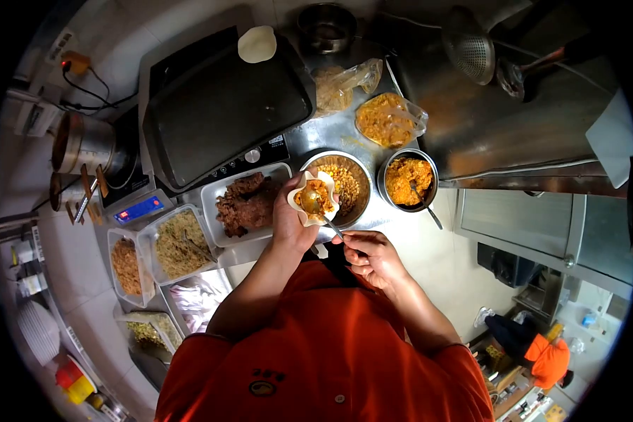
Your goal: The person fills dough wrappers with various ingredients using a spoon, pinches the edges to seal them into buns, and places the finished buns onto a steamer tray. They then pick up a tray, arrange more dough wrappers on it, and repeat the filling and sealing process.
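Cupped in my left hand is a round dough wrapper with a wavy rim, an orange-yellow filling heaped inside it. My right hand grips the handle of a metal spoon, whose bowl rests in that filling. Just beyond the wrapper stands a steel bowl of yellow and brown chopped pieces, partly hidden by my left hand. To its right, a steel pot holds orange filling with another spoon standing in it. A white tray of dark minced meat lies left of my left hand.
A black griddle carries one pale dough disc at its far edge. Bagged orange filling lies behind the bowls. Plastic tubs of filling stand at left. A skimmer lies far right. Another person is at lower right.
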`<act>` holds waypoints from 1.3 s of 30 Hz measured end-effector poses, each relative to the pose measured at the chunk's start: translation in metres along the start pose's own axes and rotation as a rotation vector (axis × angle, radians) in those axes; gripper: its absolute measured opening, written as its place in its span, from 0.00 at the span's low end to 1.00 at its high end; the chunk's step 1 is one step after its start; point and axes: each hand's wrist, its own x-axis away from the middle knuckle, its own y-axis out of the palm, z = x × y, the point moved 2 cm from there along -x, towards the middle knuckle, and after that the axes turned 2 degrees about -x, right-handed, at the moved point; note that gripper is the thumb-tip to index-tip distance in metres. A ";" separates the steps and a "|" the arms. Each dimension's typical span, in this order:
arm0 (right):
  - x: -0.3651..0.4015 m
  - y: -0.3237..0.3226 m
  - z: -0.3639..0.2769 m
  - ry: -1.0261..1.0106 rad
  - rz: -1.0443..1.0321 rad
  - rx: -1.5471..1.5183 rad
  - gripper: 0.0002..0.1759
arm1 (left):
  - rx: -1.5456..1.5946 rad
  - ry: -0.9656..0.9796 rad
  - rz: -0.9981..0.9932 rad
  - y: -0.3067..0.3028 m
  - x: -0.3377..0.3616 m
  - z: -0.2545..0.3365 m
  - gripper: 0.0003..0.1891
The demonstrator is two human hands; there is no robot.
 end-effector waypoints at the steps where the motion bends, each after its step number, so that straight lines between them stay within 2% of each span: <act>1: 0.000 0.000 0.000 0.034 -0.010 -0.047 0.14 | 0.034 -0.014 -0.039 0.000 -0.001 0.000 0.21; 2: 0.001 -0.003 -0.002 0.035 -0.010 -0.046 0.14 | 0.068 -0.030 -0.076 0.000 -0.001 0.000 0.22; 4: 0.006 0.001 -0.007 0.184 -0.168 -0.242 0.13 | 0.053 -0.056 -0.091 -0.010 -0.003 0.001 0.22; 6: 0.013 0.007 -0.018 0.152 -0.133 -0.191 0.13 | 0.039 -0.084 -0.106 -0.007 -0.004 0.001 0.22; 8: 0.009 0.009 -0.027 -0.005 0.049 0.046 0.14 | -0.010 0.004 0.037 0.005 0.000 -0.002 0.23; 9: 0.001 0.003 -0.026 -0.004 -0.002 0.007 0.14 | 0.050 -0.026 0.184 0.022 0.007 0.000 0.24; 12: 0.007 -0.004 -0.026 0.000 -0.045 0.017 0.13 | 0.029 -0.080 0.145 0.012 0.013 0.007 0.23; 13: 0.014 -0.001 -0.029 0.035 -0.058 0.030 0.13 | 0.151 -0.097 -0.075 -0.001 0.008 0.011 0.25; 14: 0.013 -0.002 -0.025 0.039 -0.057 0.030 0.13 | 0.153 -0.096 -0.071 -0.016 0.007 0.008 0.25; 16: 0.008 -0.004 -0.020 -0.011 -0.064 0.084 0.13 | 0.037 -0.066 0.119 -0.013 0.004 0.006 0.25; 17: 0.004 -0.001 -0.018 0.026 -0.008 0.093 0.14 | 0.166 -0.056 0.122 -0.021 -0.003 0.002 0.26; 18: 0.005 -0.002 -0.019 0.025 -0.009 0.095 0.14 | 0.166 -0.055 0.120 -0.020 -0.003 0.002 0.26; 20: 0.008 -0.001 -0.017 0.094 -0.112 -0.027 0.13 | 0.132 -0.003 0.044 -0.018 -0.002 0.005 0.26; 21: 0.011 -0.001 -0.018 0.065 -0.097 -0.020 0.13 | 0.130 0.004 0.167 -0.006 0.001 0.008 0.26; 22: 0.009 -0.001 -0.018 0.067 -0.096 -0.021 0.13 | 0.131 0.003 0.169 -0.007 0.001 0.008 0.26; 24: 0.001 -0.004 -0.020 -0.022 -0.003 0.081 0.13 | 0.202 -0.019 0.018 -0.007 -0.003 0.006 0.26; 26: -0.004 -0.004 -0.019 -0.004 -0.022 0.073 0.13 | 0.263 -0.033 0.087 -0.012 -0.007 0.003 0.25; 28: -0.004 -0.008 -0.020 0.165 -0.228 -0.069 0.15 | 0.165 -0.014 0.059 -0.015 -0.007 0.003 0.25; 29: -0.007 -0.017 -0.021 0.213 -0.260 -0.165 0.16 | 0.069 0.005 -0.062 -0.016 -0.004 0.006 0.24; 30: -0.008 -0.021 -0.027 0.164 -0.298 -0.193 0.16 | 0.069 0.007 -0.060 -0.020 -0.003 0.010 0.24; 32: -0.025 -0.034 -0.038 -0.015 -0.204 0.006 0.16 | 0.067 0.048 0.223 -0.042 -0.002 0.017 0.24; 33: -0.034 -0.031 -0.044 -0.061 0.078 0.122 0.14 | 0.002 0.067 0.251 -0.051 0.000 0.022 0.24; 34: -0.056 -0.050 -0.040 -0.136 0.185 0.311 0.13 | -0.047 0.075 0.319 -0.055 0.005 0.026 0.25; 35: -0.082 -0.070 -0.034 -0.280 0.350 0.712 0.12 | -0.032 0.087 0.307 -0.061 0.008 0.030 0.25; 36: -0.110 -0.092 -0.023 -0.701 0.482 1.392 0.10 | -0.016 0.098 0.296 -0.066 0.013 0.034 0.25; 37: -0.120 -0.086 -0.021 -0.558 0.537 1.641 0.09 | -0.023 0.096 0.295 -0.067 0.016 0.037 0.25; 38: -0.137 -0.090 -0.013 -0.440 0.576 1.695 0.10 | -0.022 0.097 0.275 -0.067 0.018 0.039 0.26; 39: -0.150 -0.092 -0.003 -0.433 0.557 1.747 0.10 | -0.020 0.099 0.257 -0.067 0.021 0.040 0.27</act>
